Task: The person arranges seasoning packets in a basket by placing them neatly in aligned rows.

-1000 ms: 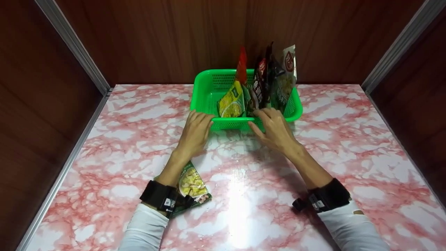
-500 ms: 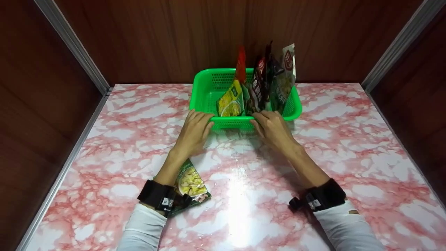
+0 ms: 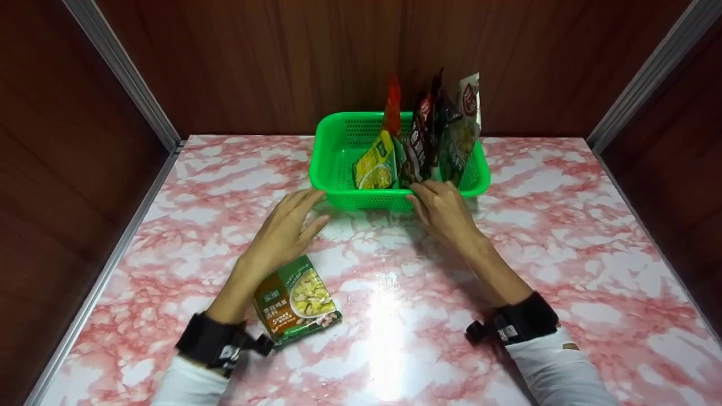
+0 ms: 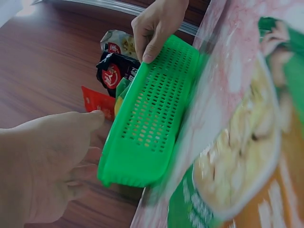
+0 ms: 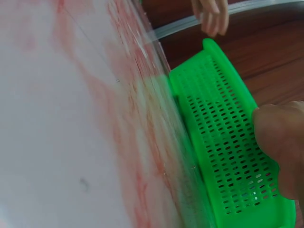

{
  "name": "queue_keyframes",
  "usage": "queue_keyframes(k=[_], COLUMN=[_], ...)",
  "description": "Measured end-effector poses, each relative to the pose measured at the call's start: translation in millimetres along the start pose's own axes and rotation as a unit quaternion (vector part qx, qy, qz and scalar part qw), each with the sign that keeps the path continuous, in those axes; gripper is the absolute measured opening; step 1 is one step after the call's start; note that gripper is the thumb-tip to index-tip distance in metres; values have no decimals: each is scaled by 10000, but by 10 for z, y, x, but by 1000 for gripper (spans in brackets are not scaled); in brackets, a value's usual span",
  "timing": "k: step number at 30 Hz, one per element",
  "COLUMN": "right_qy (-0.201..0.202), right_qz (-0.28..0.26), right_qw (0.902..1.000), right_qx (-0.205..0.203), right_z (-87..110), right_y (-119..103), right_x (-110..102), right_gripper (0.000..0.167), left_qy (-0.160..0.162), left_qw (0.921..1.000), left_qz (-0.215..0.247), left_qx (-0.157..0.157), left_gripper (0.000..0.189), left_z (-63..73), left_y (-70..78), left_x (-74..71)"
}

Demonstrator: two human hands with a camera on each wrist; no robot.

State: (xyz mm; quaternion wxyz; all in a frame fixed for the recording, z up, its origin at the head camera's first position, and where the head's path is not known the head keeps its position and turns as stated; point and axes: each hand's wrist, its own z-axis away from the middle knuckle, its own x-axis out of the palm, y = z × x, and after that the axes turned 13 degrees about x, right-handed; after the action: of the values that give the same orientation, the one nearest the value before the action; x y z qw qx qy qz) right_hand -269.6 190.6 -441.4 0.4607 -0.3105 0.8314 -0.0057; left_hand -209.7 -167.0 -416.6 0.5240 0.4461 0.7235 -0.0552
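A green plastic basket (image 3: 366,200) stands at the back of the table, with several upright food packets in its middle and right side. My right hand (image 3: 445,211) grips its front rim, fingers over the edge and thumb on the outside; the right wrist view shows the thumb (image 5: 280,142) against the perforated wall. My left hand (image 3: 285,231), fingers extended and holding nothing, is just off the basket's front left corner. Below that hand a green and orange food packet (image 3: 296,301) lies flat on the table, its printed bowl of food facing up.
Inside the basket are a yellow packet (image 3: 375,163), a red-topped one (image 3: 391,104), a dark one (image 3: 418,138) and a silver-and-green one (image 3: 465,129). Wood-look panels (image 3: 254,62) rise behind the marbled table (image 3: 564,237) and on both sides.
My left hand has let go of the basket's front rim and drawn back to the left, uncovering more of the flat packet. My right hand stays on the rim.
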Motion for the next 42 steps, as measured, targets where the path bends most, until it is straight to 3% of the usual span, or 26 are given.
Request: queue_keyframes(k=[3,6,10,16,19,26,30,37,42], right_qy=[-24,-50,29,92,66,49,53,23,43], right_qz=[-33,-51,0,38,4,-36,-45,10,78], right_qw=[10000,10000,10000,9999,10000,10000,10000,10000,10000], right_qx=[38,52,-13,-94,-72,-7,22,77,-18], right_z=[7,14,13,15,15,10,10,15,14], right_y=[-7,-11,-5,0,2,5,3,-1,1], right_x=[4,3,4,0,3,14,10,8,10], right_gripper=[28,28,27,26,26,28,29,30,30], left_qy=[-233,-600,-1117,-1710,-1774,-1575,-1358,-1065,-1037], left_qw=[9996,9971,9880,9733,9715,9748,9769,9796,9755], left_qz=[-29,71,255,275,220,220,411,1045,1532], left_qx=[-125,-461,-1038,-1505,-1553,-1566,-1597,-1347,-1191], left_gripper=[61,66,78,103,111,114,96,26,18], left_z=[190,387,614,826,879,885,854,831,826], left_y=[34,76,119,185,206,191,128,-3,-74], left_x=[-60,-94,-107,-64,-22,18,17,6,6])
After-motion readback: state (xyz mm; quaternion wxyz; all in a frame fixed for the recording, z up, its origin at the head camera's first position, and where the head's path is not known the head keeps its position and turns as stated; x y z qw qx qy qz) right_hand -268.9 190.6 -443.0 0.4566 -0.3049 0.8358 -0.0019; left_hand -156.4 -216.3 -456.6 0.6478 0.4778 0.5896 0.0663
